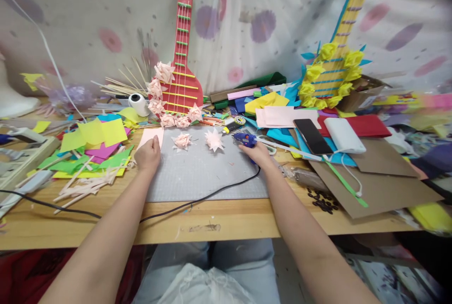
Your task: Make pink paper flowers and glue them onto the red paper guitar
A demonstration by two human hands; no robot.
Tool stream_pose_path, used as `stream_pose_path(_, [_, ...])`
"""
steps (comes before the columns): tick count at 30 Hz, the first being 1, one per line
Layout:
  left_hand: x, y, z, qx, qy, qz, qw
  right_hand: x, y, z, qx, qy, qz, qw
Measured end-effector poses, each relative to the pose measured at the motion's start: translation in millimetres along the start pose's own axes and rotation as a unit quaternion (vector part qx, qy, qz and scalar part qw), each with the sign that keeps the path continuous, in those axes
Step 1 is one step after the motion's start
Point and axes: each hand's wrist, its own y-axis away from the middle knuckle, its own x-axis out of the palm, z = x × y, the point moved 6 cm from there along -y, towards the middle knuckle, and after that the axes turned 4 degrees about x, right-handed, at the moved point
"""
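Note:
My left hand is closed at the left edge of the grey cutting mat, gripping a pale pink sheet of paper that shows behind the thumb. On the mat's right side my right hand is wrapped round a blue glue gun, whose black cord runs left across the mat and table. Between the hands lie two pink paper flowers, a rounded one and a spiky one. Behind them stands a red cardboard guitar trimmed with similar pink flowers.
Coloured paper scraps and paper strips are heaped at left. To the right lie a phone, a white power bank, brown cardboard and small dark rings. A yellow guitar leans at back right.

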Motion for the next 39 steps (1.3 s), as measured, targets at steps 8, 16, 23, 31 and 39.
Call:
stream_pose_path(8, [-0.8,1.0,3.7,-0.016,0.036,-0.012,0.999,-1.7,8.0,-5.5,-0.042,-0.008,0.001,0.999])
stream_pose_path(16, [-2.8,0.1,5.2,0.001,0.069,-0.035,0.997,-31.9,11.6,-2.0,-0.104,0.034,0.007,0.994])
stream_pose_path(23, [-3.6,-3.3,6.0,0.045,0.111,-0.059,0.991,-45.7,37.5,-11.6,-0.019,0.211,0.169,0.963])
stream_pose_path(31, [-4.4,-1.6,4.0,0.108,0.198,-0.11,0.968,4.0,87.2,63.3,-0.11,0.063,0.311,0.942])
stream_pose_path(39, [11.1,-61.8,6.2,-0.02,0.33,-0.095,0.939,48.2,8.6,163.0,-0.131,-0.296,0.119,0.939])
